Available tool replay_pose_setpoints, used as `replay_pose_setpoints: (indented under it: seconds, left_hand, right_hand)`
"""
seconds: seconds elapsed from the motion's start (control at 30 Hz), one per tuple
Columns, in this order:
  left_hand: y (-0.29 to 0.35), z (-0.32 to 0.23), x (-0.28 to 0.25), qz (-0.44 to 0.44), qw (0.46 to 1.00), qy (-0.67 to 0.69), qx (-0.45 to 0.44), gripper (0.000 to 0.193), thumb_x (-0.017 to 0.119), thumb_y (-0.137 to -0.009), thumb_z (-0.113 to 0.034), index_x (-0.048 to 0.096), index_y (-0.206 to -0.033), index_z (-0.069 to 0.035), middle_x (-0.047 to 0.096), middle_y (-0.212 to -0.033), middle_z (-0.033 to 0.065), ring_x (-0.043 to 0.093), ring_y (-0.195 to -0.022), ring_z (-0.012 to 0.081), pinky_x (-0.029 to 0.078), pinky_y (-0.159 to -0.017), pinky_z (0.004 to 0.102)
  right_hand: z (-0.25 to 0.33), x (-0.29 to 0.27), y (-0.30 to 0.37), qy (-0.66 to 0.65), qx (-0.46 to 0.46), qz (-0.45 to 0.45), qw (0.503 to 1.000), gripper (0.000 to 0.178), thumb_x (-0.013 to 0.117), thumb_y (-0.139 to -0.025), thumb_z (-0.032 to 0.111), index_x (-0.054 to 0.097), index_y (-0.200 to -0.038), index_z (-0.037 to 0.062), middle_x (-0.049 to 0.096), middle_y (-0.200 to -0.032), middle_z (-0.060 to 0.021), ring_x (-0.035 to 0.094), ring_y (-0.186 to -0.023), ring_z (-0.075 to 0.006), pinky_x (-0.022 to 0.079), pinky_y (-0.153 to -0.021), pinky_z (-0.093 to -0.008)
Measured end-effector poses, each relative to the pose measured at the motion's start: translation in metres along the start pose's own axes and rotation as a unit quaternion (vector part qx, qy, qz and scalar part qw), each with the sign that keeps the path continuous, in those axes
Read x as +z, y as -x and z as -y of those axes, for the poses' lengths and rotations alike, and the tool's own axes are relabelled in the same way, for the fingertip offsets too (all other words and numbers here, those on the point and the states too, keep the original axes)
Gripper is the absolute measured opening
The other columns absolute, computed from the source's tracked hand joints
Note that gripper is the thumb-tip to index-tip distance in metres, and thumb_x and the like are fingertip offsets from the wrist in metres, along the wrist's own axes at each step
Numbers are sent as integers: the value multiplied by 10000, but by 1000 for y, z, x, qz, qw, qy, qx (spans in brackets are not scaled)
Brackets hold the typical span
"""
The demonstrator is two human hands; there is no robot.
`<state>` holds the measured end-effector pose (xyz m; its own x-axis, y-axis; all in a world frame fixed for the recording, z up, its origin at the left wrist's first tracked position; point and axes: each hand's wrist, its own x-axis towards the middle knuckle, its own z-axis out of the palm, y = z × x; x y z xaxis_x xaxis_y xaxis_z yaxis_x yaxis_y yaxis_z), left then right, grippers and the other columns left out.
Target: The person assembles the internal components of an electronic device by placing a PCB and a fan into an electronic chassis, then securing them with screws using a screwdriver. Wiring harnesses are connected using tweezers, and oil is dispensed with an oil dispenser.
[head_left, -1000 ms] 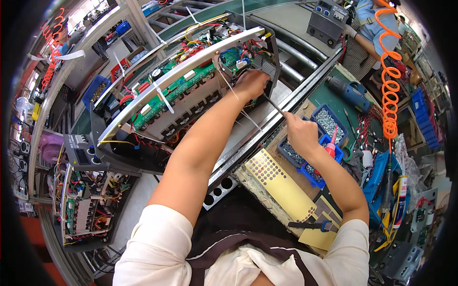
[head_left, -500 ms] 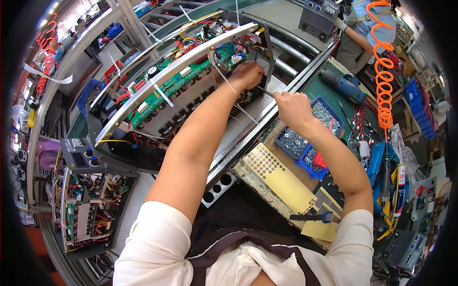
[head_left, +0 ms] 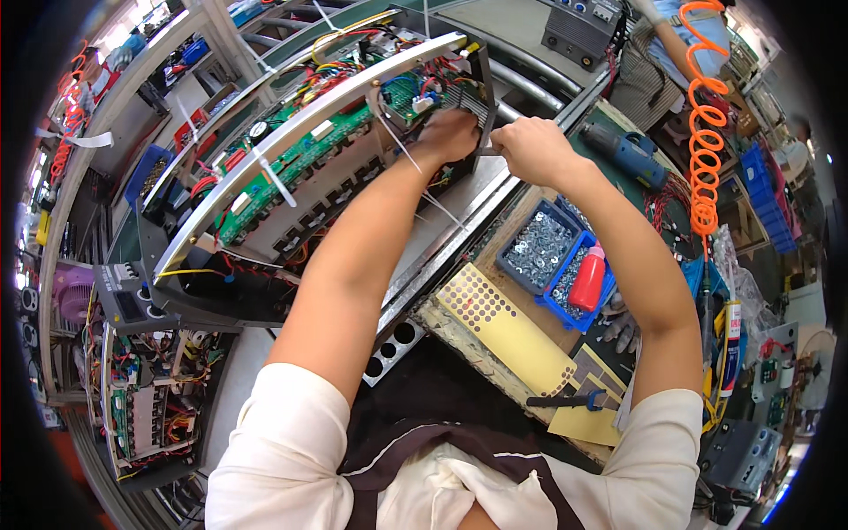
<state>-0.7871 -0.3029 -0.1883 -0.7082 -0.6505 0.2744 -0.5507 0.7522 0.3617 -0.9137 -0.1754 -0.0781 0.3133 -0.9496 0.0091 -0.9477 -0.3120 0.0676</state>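
Note:
An opened electrical unit [head_left: 305,199] stands tilted on the roller line, with green circuit boards, coloured wires and a pale metal frame bar. My left hand [head_left: 450,135] reaches into its right end, beside a grey finned part; its fingers are curled and blurred, and what they grip is hidden. Just outside that end, my right hand [head_left: 534,148] is closed around a thin metal rod-like tool [head_left: 488,152], whose tip points into the unit near my left hand. White cable ties [head_left: 276,175] stick out from the frame bar.
On the bench at right are screw bins [head_left: 537,246], a red bottle [head_left: 586,281], a yellow perforated sheet [head_left: 503,327] and a blue power tool [head_left: 627,152]. An orange coiled hose [head_left: 707,132] hangs above. A second open unit [head_left: 155,397] stands lower left. Another person's arm [head_left: 667,40] shows top right.
My right hand has moved up and left, closer to the unit's end and my left hand. The left hand stays inside the unit. The whole view has shifted slightly.

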Motion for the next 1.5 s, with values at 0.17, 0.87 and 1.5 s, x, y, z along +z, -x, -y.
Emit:
replay_pose_setpoints:
  seconds: [0.17,0.87,1.5]
  left_hand:
    - [-1,-2,3,-12,999,-33,20,267,486,-825,-220,636,-832,1,631,-877,236,585,-910,412,444,-835,495]
    - [4,1,13,-81,989,-84,88,214,522,-839,-225,667,-840,-68,654,-913,157,612,-889,343,437,-825,478]
    - [-3,5,5,13,998,-62,29,289,488,-808,-258,679,-837,-44,665,-953,167,591,-987,350,406,-884,466]
  right_hand:
    - [-3,28,20,1,23,-23,999,148,599,-687,67,668,-817,60,658,-760,-170,661,-710,-338,532,-642,-428]
    - [-14,57,54,-61,14,-98,993,237,631,-662,109,651,-895,73,642,-683,-113,658,-657,-313,516,-562,-424]
    - [13,51,71,108,-73,-221,966,61,584,-670,77,579,-709,31,518,-794,-67,575,-680,-182,477,-549,-297]
